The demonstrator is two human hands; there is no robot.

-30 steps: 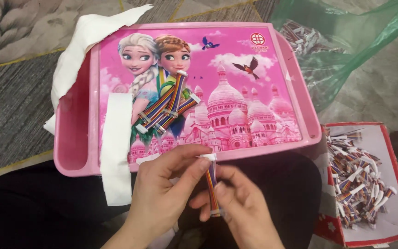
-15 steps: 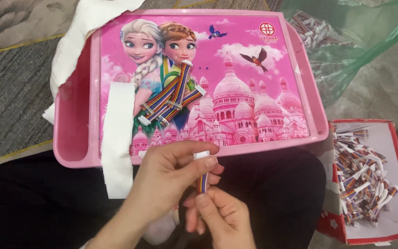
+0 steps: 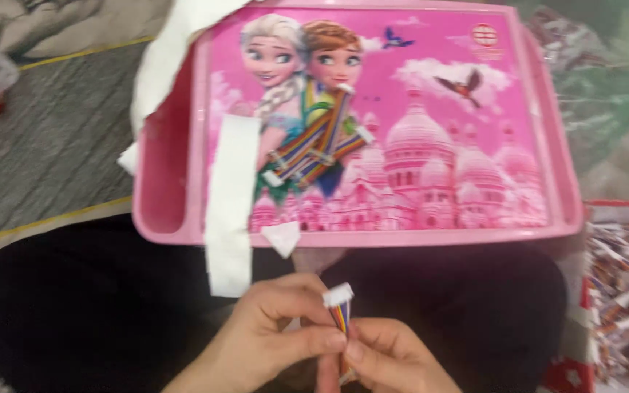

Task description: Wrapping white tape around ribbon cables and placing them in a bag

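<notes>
Seen from above, both hands are meeting below the near edge of a pink lap tray (image 3: 169, 211), over the person's dark-clothed lap. The left hand (image 3: 271, 338) is pinching a short rainbow ribbon cable (image 3: 341, 320) between thumb and forefinger, just under its white plug end, which is pointing up toward the tray. The right hand (image 3: 387, 360) is closing its fingertips on the cable's lower part (the bottom end is hidden behind the fingers).

On the tray, a small pile of finished ribbon cables (image 3: 314, 149) is lying near the middle, on a cartoon picture of a castle. A white paper strip (image 3: 228, 204) is hanging over the tray's near edge, left of the hands, and a white cloth (image 3: 165, 58) is draping the tray's far left corner. A red box of loose cables (image 3: 624, 298) is sitting beyond the tray's near right corner, blurred.
</notes>
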